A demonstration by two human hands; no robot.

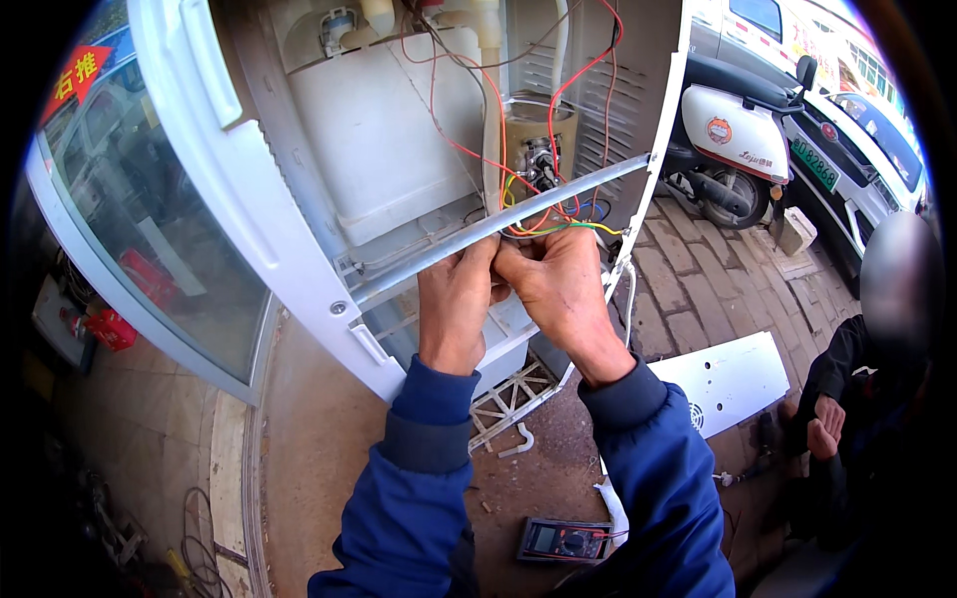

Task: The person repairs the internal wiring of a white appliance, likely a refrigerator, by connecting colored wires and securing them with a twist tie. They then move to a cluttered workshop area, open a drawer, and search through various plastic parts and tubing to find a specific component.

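My left hand (459,304) and my right hand (560,289) meet low inside an open white appliance cabinet (204,149), just under a slanting metal crossbar (419,257). Both are closed, thumbs and fingers pinched close together. A bundle of thin coloured wires (538,227), red, yellow, green and blue among them, runs down to my right fingertips, which pinch on it. What my left fingers hold is hidden by the hands themselves. Behind the bar stand a large pale box-shaped tank (409,130) and a brownish cylinder (566,135) with wired fittings.
A multimeter (556,539) with leads lies on the ground below my arms. Nearby are a white bent pipe (517,441) and a detached white panel (733,384). A person in dark clothes (842,379) is at the right. A glass door (150,229) stands left, a scooter (733,130) beyond.
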